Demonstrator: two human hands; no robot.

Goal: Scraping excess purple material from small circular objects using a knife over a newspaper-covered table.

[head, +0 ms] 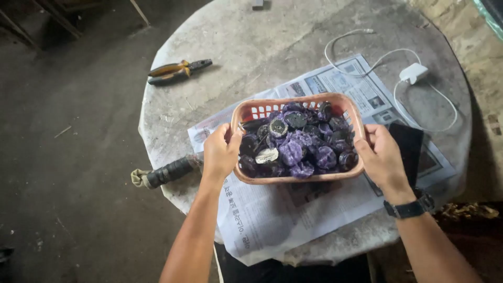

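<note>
At the table's left lay pliers and, poking past the left edge, a dark-handled tool, both well clear of the left hand, which clasped the left rim of the pink basket. The basket, heaped with purple and dark round pieces, was held over the newspaper at mid-table; none appeared unloaded yet, with bare paper in front. The right hand gripped the right rim, close to a dark slab and white charger, leaving less room there.
</note>
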